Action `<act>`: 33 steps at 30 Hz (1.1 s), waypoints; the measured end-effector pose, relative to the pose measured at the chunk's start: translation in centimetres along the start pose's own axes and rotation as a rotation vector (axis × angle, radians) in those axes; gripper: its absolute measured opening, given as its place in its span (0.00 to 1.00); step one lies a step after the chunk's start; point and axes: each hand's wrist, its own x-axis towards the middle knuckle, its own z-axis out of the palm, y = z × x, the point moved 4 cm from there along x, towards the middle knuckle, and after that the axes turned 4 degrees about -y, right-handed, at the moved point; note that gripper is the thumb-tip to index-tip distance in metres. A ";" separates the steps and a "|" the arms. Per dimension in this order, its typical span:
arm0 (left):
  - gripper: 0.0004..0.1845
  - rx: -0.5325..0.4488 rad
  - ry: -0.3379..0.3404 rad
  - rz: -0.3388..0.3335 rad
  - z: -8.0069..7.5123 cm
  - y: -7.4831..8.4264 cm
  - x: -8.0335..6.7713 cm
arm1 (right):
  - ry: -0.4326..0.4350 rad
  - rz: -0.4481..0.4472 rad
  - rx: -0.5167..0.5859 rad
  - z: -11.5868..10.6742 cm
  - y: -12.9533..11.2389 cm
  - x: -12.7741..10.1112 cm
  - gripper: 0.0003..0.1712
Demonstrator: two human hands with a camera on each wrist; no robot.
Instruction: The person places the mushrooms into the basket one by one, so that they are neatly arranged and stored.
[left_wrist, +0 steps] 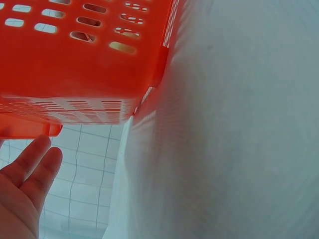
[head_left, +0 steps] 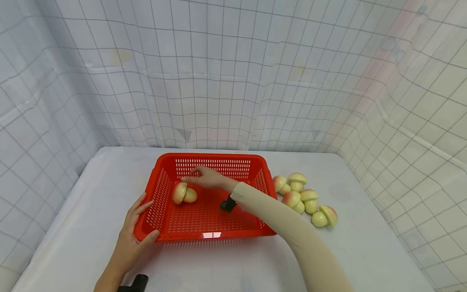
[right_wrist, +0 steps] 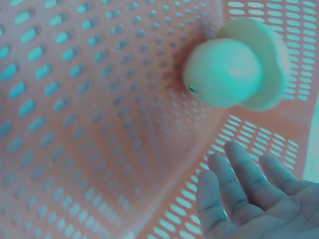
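A red perforated basket (head_left: pixel 204 227) sits on the white-covered table (head_left: pixel 73 211), about in the middle of it. The left hand (head_left: pixel 133 233) rests on the basket's near left corner: the thumb lies along the near rim and the straight fingers (head_left: pixel 140 205) spread up along the outside of the left wall, touching it without curling round it. In the left wrist view the same hand (left_wrist: pixel 20 191) shows below the basket's (left_wrist: pixel 75 64) orange-red underside and wall, its fingers (left_wrist: pixel 37 162) straight and loose.

The right hand (head_left: pixel 206 177) reaches in over the basket from the right, its pale sleeve (head_left: pixel 284 227) crossing the right wall. Its fingers (head_left: pixel 189 175) are released and relaxed, holding nothing, and hover just above and to the far side of a toy mushroom (head_left: pixel 184 194) that lies on its side on the basket floor toward the far left. The mushroom has a pinkish-red cap and a yellow-green stem and is apart from the hand. The right wrist view shows this mushroom (right_wrist: pixel 237 67) lying near the corner where the floor meets a wall, with the open fingers (right_wrist: pixel 234 174) near it and not touching it.

On the table just to the right of the basket lies a loose group of five more mushrooms (head_left: pixel 304 198) of the same kind, some upright and some tipped over, several touching one another. A white sheet with a dark grid (head_left: pixel 233 73) hangs behind and at both sides of the table.
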 end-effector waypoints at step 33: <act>0.37 0.019 -0.001 -0.005 0.1 -0.5 0.1 | 0.049 -0.082 0.063 -7.7 0.6 -7.5 0.26</act>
